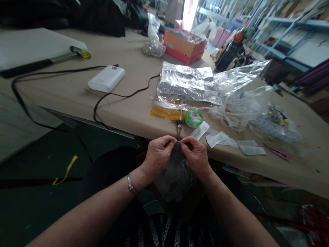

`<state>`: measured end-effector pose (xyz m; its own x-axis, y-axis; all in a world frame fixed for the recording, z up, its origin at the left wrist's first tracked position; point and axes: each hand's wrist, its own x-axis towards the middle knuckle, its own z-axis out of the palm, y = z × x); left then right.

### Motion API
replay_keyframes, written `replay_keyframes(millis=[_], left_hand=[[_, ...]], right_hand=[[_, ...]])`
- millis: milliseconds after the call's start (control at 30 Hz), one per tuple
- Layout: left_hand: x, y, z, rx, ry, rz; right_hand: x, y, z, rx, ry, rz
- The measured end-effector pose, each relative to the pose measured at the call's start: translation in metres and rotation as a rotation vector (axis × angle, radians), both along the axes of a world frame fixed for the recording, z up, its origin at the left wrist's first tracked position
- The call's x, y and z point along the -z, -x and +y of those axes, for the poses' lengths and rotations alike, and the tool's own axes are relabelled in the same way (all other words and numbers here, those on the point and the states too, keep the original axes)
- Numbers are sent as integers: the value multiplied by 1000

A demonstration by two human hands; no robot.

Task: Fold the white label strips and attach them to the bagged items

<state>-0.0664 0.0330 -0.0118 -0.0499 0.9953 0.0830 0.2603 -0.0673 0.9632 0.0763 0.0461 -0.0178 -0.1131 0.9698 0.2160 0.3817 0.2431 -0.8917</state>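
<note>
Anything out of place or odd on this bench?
Yes. The soldering iron lies at the near edge of the table, its tip pointing at the left hand and right hand, which pinch a small plastic bag just beyond it. A black cable droops over that edge.

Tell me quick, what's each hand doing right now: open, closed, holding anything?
Left hand: closed, fingertips pinching the top edge of the small plastic bag.
Right hand: closed, pinching the same bag's top edge.
</note>
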Motion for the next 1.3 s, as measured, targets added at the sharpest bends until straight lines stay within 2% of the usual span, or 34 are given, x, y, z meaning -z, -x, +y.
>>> replay_keyframes(millis=[267,433,567,700,833,933,1033,1100,1200,1300], left_hand=[[-4,3,-19,22,59,-27],[-1,3,-30,34,93,-75],[13,3,-28,8,122,-83],[32,6,-23,53,111,-45],[40,8,-24,72,82,49],[35,3,-28,100,122,35],[23,-10,-30,136,225,-78],[14,-20,-30,163,329,-229],[1,-35,-28,222,563,-632],[-9,-45,-23,261,717,-1006]], right_hand=[[-4,-11,-21,-65,53,-8],[-18,-37,-32,-84,-183,-286],[-24,-54,-21,58,-468,-607],[-15,-56,-6,99,-541,-898],[-1,-57,1,106,-601,-878],[3,-63,3,94,-640,-772],[0,-68,2,67,-654,-654],[-3,-69,0,69,-677,-590],[-7,-67,-10,37,-724,-531],[-7,-60,-26,-99,-743,-498]])
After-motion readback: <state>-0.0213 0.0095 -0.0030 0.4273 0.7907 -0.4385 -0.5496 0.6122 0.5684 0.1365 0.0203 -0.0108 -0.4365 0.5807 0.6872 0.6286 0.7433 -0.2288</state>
